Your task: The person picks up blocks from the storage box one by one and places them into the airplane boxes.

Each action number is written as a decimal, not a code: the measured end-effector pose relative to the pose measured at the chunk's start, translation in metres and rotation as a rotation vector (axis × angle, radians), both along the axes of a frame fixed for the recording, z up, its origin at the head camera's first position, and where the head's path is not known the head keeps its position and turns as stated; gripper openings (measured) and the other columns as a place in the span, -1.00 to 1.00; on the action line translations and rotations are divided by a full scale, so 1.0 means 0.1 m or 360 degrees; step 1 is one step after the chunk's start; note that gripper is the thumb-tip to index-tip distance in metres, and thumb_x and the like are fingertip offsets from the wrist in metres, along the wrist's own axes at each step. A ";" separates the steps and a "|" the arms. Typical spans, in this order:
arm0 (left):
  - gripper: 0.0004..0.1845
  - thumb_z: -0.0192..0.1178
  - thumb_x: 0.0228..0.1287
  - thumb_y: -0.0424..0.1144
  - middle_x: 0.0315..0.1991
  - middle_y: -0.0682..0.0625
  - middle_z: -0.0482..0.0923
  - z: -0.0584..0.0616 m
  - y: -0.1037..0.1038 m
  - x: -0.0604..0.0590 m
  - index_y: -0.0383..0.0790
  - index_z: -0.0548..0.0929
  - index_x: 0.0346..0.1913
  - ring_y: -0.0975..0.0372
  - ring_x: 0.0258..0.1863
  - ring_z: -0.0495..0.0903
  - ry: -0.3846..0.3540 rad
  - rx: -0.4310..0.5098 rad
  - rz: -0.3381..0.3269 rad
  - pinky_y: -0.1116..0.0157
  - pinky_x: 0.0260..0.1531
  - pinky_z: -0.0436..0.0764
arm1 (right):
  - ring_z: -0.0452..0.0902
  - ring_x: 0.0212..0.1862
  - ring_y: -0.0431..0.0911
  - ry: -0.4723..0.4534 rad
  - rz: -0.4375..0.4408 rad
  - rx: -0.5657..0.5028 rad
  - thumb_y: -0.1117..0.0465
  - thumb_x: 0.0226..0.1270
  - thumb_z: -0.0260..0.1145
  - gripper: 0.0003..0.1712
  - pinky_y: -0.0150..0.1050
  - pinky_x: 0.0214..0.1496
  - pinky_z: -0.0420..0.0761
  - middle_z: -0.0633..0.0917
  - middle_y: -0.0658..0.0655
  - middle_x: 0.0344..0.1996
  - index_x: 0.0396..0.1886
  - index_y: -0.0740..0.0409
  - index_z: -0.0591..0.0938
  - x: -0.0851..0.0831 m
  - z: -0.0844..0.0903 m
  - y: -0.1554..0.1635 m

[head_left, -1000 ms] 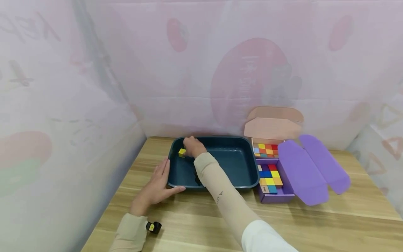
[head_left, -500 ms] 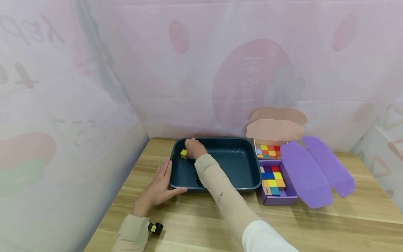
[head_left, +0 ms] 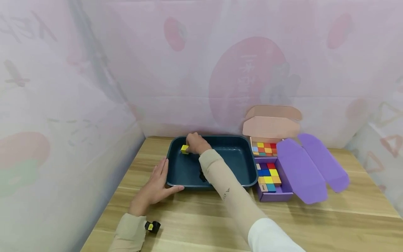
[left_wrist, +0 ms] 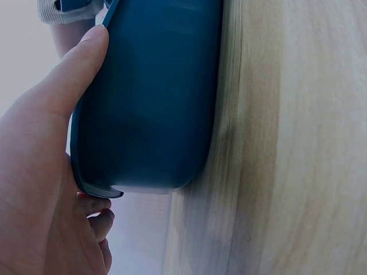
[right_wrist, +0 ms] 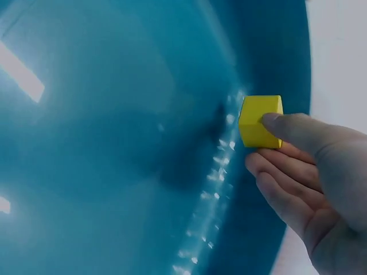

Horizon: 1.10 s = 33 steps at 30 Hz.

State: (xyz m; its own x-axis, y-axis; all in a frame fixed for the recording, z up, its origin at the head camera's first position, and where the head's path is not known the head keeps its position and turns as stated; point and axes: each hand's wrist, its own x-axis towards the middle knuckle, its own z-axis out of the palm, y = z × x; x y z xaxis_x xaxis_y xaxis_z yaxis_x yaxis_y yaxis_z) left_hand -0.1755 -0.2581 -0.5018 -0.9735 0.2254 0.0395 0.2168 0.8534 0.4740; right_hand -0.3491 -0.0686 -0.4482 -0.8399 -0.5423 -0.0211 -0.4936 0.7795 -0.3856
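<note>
My right hand [head_left: 196,143] pinches a yellow cube [head_left: 184,149] over the left part of a dark teal tray [head_left: 236,164]. In the right wrist view, the thumb lies on one face of the yellow cube [right_wrist: 260,123], with the other fingers behind and beneath it, near the tray wall. At the tray's near-left corner rests my left hand [head_left: 154,189]. Its fingers lie straight along the left side and its thumb extends along the front rim. From the left wrist view, that thumb touches the rim of the tray [left_wrist: 149,97].
Right of the tray stands an open purple box [head_left: 277,197] holding several coloured cubes, its lid [head_left: 305,171] folded out rightward. Behind it an open peach box [head_left: 272,126] also contains coloured blocks. A printed cloth wall [head_left: 189,77] rises behind the wooden table [head_left: 195,224].
The right hand and the yellow cube have shifted a little rightward and slightly toward the back of the tray. My left hand stays at the corner. The head view wobbles slightly.
</note>
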 end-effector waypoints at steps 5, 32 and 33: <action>0.42 0.28 0.21 0.53 0.76 -0.21 -0.38 -0.01 -0.02 -0.03 -0.29 -0.27 0.72 -0.17 0.75 -0.25 0.0004 -0.0014 -0.0005 -0.27 0.68 -0.11 | 0.68 -0.29 -0.11 0.0006 0.0038 -0.0042 0.18 0.43 0.49 -0.86 -0.24 -0.08 0.79 0.80 0.10 -0.22 -0.16 0.16 0.83 0.03 0.18 0.18; 0.41 0.24 0.26 0.51 0.75 -0.12 -0.56 0.03 -0.26 -0.11 -0.24 -0.40 0.71 -0.28 0.72 -0.31 -0.0050 -0.0028 -0.0016 -0.40 0.60 -0.09 | 0.82 -0.11 -0.12 -0.0057 0.0078 -0.0307 0.15 0.40 0.51 -0.70 -0.23 0.02 0.83 0.86 0.11 -0.13 0.02 0.21 0.79 0.82 0.58 1.76; 0.41 0.25 0.27 0.50 0.75 -0.13 -0.57 0.03 -0.26 -0.11 -0.24 -0.40 0.71 -0.28 0.72 -0.32 -0.0048 -0.0023 -0.0021 -0.40 0.61 -0.11 | 0.82 -0.12 -0.12 -0.0061 0.0077 -0.0327 0.16 0.39 0.52 -0.71 -0.22 0.02 0.83 0.86 0.11 -0.15 0.01 0.21 0.79 0.85 0.59 1.84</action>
State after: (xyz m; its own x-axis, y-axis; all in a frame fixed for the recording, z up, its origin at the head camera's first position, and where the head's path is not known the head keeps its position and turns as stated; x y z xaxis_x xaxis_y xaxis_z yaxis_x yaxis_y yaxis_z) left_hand -0.1864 -0.2843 -0.4987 -0.9711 0.2386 0.0066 0.2138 0.8572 0.4685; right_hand -0.2643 0.1151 -0.3889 -0.8135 -0.5783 0.0623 -0.5104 0.6584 -0.5532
